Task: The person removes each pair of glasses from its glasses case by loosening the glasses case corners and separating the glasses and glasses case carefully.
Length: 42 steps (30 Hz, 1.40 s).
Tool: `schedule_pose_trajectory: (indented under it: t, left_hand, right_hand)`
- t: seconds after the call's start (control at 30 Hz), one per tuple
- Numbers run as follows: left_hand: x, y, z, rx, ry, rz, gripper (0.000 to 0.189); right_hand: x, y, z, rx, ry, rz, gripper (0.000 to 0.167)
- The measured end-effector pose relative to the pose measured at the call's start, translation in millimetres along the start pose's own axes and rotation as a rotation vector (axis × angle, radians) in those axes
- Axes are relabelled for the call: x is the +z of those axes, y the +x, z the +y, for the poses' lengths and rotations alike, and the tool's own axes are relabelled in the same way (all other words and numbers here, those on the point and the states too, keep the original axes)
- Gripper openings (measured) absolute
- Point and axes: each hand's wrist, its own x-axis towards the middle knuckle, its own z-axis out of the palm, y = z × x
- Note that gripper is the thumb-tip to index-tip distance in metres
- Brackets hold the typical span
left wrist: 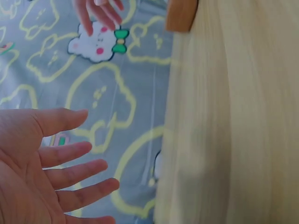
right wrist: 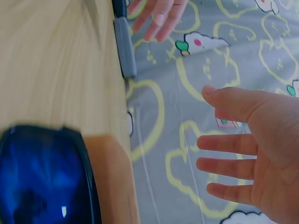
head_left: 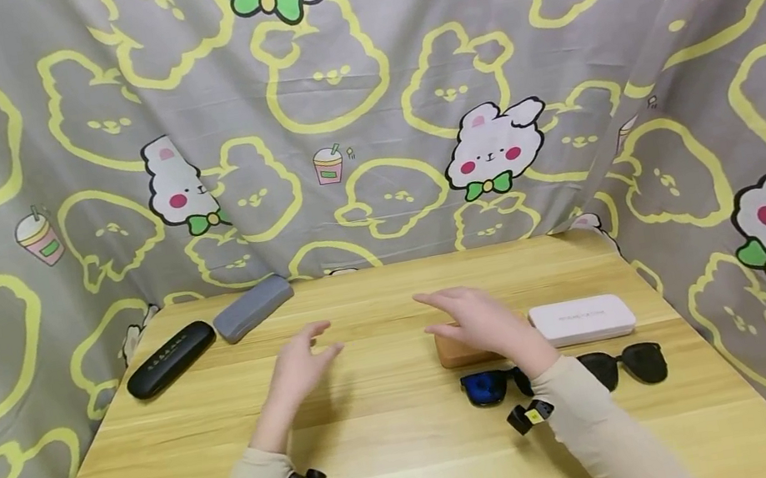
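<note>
My left hand (head_left: 298,369) hovers over the middle-left of the wooden table, holding nothing; in the left wrist view its fingers (left wrist: 84,175) are spread. My right hand (head_left: 478,318) is held above a brown glasses case (head_left: 453,352), partly covering it in the head view, with thumb and fingers apart and nothing between them. Below the right forearm lie sunglasses with blue lenses (head_left: 486,387), partly hidden by it. Dark sunglasses (head_left: 643,363) rest to their right, also partly behind the sleeve. A white glasses case (head_left: 582,320) sits beside the brown one.
At the table's back left lie a black glasses case (head_left: 171,360) and a grey glasses case (head_left: 253,308), both closed. A patterned curtain (head_left: 360,192) hangs behind and at both sides of the wooden table (head_left: 389,458). Each wrist carries a small black camera.
</note>
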Motion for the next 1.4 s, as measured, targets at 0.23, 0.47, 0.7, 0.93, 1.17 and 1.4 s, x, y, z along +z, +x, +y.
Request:
schedule_pose_trajectory:
  t: [0.23, 0.47, 0.7, 0.93, 1.17, 1.4]
  left_hand:
    - [-30.3, -7.4, -22.2, 0.022, 0.139, 0.066, 0.053]
    - [-49.2, -6.9, -40.5, 0.062, 0.194, 0.134, 0.055]
    - [-59.7, 13.0, -72.9, 0.099, 0.173, 0.165, 0.062]
    - [-72.4, 27.8, -103.3, 0.026, 0.275, 0.164, 0.077]
    - [-76.8, 49.2, -133.9, -0.048, 0.330, 0.145, 0.093]
    - [-77.9, 69.6, -155.2, -0.088, 0.356, 0.126, 0.090]
  right_hand:
    - [14, 26.4, -21, -0.036, 0.014, -0.030, 0.060]
    - [30, 60.2, -40, -0.118, 0.001, -0.016, 0.063]
    - [42, 98.5, -54, -0.125, -0.062, -0.030, 0.070]
    - [63, 133.9, -59, -0.104, -0.099, -0.051, 0.078]
    - [76, 160.0, -62, -0.063, -0.105, -0.090, 0.087]
    - [82, 176.6, -66, -0.030, -0.100, -0.156, 0.089]
